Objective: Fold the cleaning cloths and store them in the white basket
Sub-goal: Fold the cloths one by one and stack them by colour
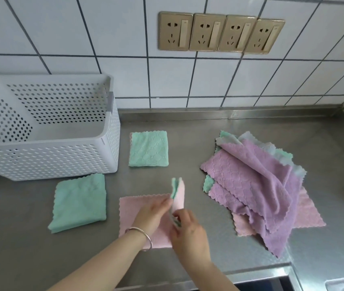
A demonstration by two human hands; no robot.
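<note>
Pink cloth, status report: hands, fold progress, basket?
Both hands grip the pink cloth, right edge lifted mid-fold. Two folded green cloths wait outside the white basket. Unfolded pile at right.

perforated plastic basket [47, 162]: white, dotted, 9 o'clock
square folded cloths [148, 149]: mint green, embossed
cloth being folded [137, 211]: pink, green reverse
loose cloth pile [257, 185]: lilac, pink, 3 o'clock
wall sockets [219, 32]: gold
</note>
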